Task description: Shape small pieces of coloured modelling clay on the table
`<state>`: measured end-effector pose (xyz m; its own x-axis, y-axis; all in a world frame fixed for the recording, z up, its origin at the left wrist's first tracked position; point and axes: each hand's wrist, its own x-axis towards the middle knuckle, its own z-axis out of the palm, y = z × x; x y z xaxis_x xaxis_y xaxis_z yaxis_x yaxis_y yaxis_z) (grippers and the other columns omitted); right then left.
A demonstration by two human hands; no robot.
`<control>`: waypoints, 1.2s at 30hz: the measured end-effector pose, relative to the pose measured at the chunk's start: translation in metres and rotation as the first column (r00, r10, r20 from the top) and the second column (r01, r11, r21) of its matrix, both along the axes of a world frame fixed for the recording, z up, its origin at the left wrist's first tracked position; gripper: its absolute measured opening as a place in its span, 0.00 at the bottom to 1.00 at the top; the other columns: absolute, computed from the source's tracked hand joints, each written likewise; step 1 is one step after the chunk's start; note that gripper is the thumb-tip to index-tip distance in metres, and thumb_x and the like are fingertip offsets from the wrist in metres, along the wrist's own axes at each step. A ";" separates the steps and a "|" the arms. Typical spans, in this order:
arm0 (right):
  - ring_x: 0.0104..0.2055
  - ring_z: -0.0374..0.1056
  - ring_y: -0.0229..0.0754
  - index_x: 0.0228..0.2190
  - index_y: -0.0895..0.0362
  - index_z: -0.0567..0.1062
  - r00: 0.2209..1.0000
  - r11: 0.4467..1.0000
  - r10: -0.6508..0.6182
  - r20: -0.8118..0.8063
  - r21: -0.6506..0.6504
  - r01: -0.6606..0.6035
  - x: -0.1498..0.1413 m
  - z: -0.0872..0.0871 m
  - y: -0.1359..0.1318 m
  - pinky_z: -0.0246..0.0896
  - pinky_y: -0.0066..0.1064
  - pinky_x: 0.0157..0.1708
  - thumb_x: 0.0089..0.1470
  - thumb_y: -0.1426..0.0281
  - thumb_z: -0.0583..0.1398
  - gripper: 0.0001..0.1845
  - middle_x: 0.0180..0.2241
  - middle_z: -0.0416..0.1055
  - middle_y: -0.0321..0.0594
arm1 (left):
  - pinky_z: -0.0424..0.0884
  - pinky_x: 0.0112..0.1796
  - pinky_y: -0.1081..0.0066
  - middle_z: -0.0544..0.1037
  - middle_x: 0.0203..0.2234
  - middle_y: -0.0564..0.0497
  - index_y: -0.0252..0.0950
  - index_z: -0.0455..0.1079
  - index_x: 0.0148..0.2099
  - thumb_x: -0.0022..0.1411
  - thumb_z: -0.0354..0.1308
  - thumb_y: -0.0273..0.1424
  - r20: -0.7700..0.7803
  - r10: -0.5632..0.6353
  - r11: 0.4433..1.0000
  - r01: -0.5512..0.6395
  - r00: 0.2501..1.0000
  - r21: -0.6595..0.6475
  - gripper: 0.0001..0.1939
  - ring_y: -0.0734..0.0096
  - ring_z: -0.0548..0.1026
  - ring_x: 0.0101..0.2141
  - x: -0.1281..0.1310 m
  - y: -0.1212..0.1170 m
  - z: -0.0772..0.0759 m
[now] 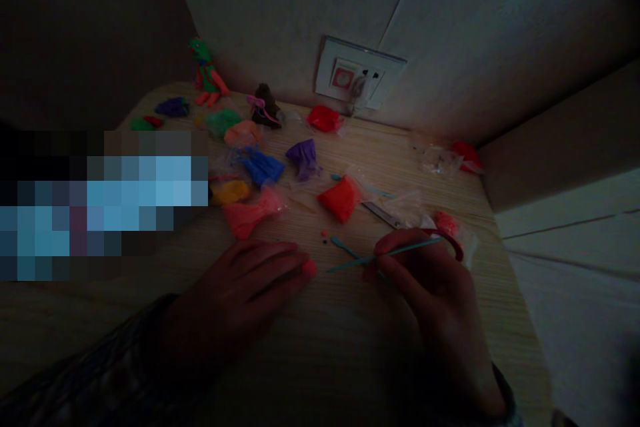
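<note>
A teal clay-modelling tool (353, 265) is pinched between thumb and fingers of my right hand (430, 273), its thin point reaching left. My left hand (250, 287) is low over the table with its fingers close together, and a small lump of coral-pink clay (309, 268) shows at the fingertips; the thumb is hidden. Another teal tool (343, 246) lies crossed beneath the held one. Two tiny clay bits, a coral ball (324, 233) and a dark one, rest between the hands. Scissors (383, 215) with a dark red handle lie partly behind my right hand.
Bagged clay spreads across the table (310, 360): orange-red (341, 199), pink (253, 211), blue (263, 165), purple (303, 159) and several more. A green clay figure (206, 73) and a brown one (265, 107) stand by the wall, near a socket (357, 75). A blurred patch covers the left.
</note>
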<state>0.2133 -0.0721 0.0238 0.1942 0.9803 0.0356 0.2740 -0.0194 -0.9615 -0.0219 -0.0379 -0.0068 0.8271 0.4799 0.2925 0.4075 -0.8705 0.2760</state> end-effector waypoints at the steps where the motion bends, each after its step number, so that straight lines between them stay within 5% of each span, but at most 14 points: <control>1: 0.26 0.69 0.34 0.26 0.54 0.74 1.000 1.000 0.016 0.003 -0.019 -0.016 0.000 0.000 0.000 0.63 0.25 0.27 0.50 0.70 0.63 0.03 0.25 0.72 0.31 | 0.63 0.53 0.61 0.73 0.51 0.46 0.36 0.63 0.58 0.69 0.42 0.25 -0.003 0.014 1.000 -0.014 1.000 -0.007 0.19 0.64 0.66 0.55 0.000 0.000 0.001; 8: 0.23 0.70 0.34 0.23 0.53 0.77 0.989 0.993 0.092 0.119 -0.088 -0.082 0.009 -0.002 -0.002 0.62 0.23 0.24 0.49 0.67 0.64 0.05 0.20 0.74 0.30 | 0.63 0.52 0.60 0.74 0.50 0.45 0.34 0.63 0.58 0.70 0.41 0.25 0.055 0.037 0.999 -0.036 0.998 -0.021 0.18 0.64 0.66 0.54 0.001 -0.003 -0.003; 13: 0.27 0.71 0.35 0.26 0.51 0.78 0.953 0.996 0.082 0.290 -0.002 -0.085 0.018 -0.004 -0.009 0.64 0.24 0.26 0.51 0.69 0.63 0.03 0.25 0.75 0.30 | 0.61 0.53 0.60 0.74 0.50 0.46 0.34 0.63 0.58 0.70 0.41 0.25 0.067 0.027 0.999 -0.025 0.997 -0.027 0.18 0.65 0.65 0.55 0.000 -0.003 -0.004; 23: 0.31 0.70 0.37 0.30 0.51 0.76 0.743 0.957 0.209 0.636 0.023 -0.288 0.036 -0.012 -0.027 0.66 0.26 0.29 0.57 0.68 0.58 0.06 0.29 0.73 0.34 | 0.62 0.54 0.63 0.73 0.51 0.47 0.35 0.64 0.58 0.68 0.45 0.23 0.020 0.058 0.998 -0.057 0.998 -0.032 0.19 0.65 0.66 0.54 0.001 -0.005 -0.001; 36: 0.26 0.67 0.36 0.39 0.55 0.70 0.691 0.909 0.250 0.678 0.082 -0.408 0.016 -0.011 -0.023 0.61 0.27 0.26 0.59 0.76 0.52 0.10 0.24 0.69 0.33 | 0.67 0.49 0.67 0.76 0.43 0.49 0.37 0.67 0.54 0.70 0.42 0.26 0.039 0.065 0.998 -0.065 0.997 0.003 0.16 0.69 0.70 0.46 0.003 -0.003 0.001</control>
<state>0.2297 -0.0951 0.0125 -0.2873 0.9279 0.2377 0.7707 0.3713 -0.5178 -0.0185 -0.0408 -0.0055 0.7823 0.5307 0.3263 0.4521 -0.8440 0.2887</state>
